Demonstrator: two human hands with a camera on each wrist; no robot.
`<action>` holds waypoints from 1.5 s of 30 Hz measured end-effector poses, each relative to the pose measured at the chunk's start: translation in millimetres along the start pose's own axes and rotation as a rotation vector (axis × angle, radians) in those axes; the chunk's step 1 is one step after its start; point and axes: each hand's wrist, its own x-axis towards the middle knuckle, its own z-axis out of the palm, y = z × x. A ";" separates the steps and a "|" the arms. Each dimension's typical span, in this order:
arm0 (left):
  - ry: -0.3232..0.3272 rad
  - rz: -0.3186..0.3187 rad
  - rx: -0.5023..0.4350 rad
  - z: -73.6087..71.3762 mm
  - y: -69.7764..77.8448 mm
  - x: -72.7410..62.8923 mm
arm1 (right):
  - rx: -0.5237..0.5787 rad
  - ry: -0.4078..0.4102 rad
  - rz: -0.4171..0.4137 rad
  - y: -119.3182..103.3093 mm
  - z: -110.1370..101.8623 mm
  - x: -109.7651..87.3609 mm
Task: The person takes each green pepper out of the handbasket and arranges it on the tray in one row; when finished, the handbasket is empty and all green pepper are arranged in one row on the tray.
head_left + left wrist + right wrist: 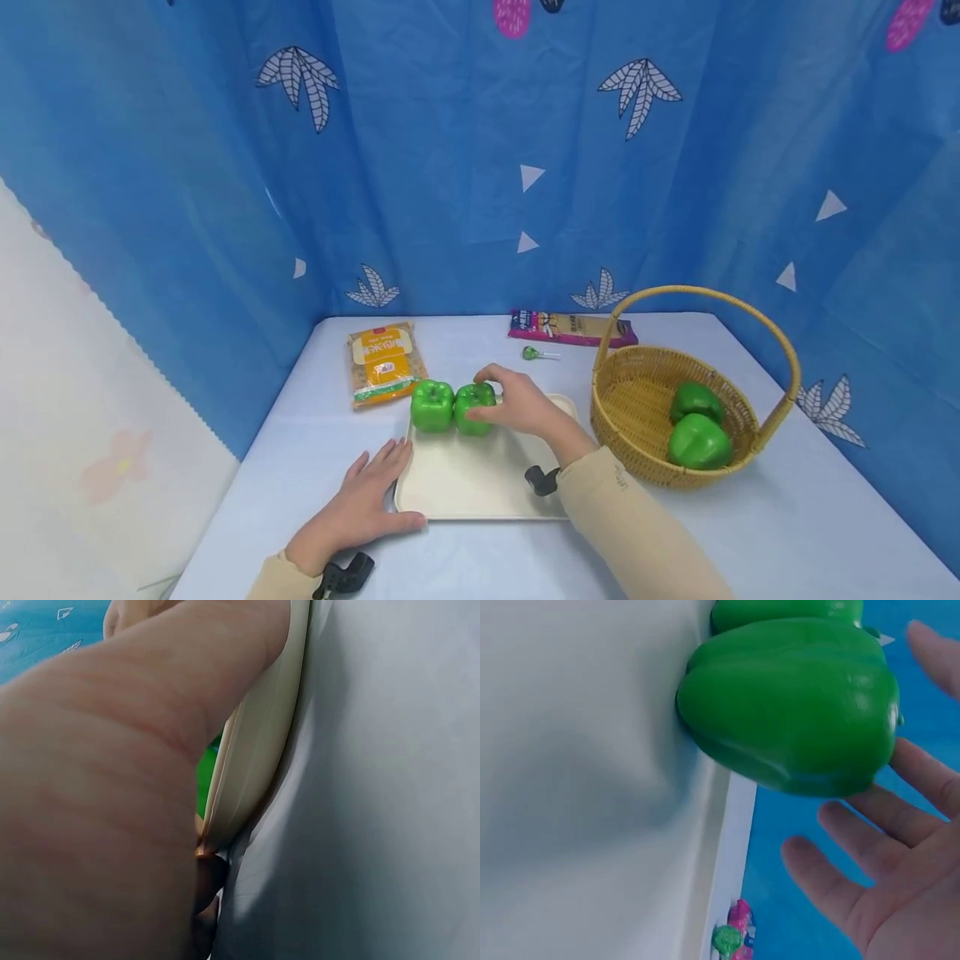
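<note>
Two green bell peppers stand side by side at the far left of a cream tray (480, 483): a left pepper (432, 406) and a right pepper (474, 423). My right hand (517, 404) is at the right pepper. In the right wrist view, its fingers (862, 825) are spread beside that pepper (795, 705), fingertips right at its surface, and the thumb (936, 656) stands apart. At the tray's near left corner, my left hand (367, 500) lies with fingers extended along the left side and thumb by the front edge. The left wrist view shows the tray's outer wall (255, 750) against this hand.
A wicker basket (626, 437) with a tall handle stands right of the tray, holding two green bell peppers (699, 442). Behind the tray are a yellow-labelled bag of grain (386, 362), a green lollipop (532, 352) and a purple packet (570, 327). A blue curtain (465, 167) hangs behind the table.
</note>
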 end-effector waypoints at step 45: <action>0.023 0.033 -0.002 1.8 -0.7 -1.6 | -0.401 0.299 0.655 150.2 -156.4 -105.4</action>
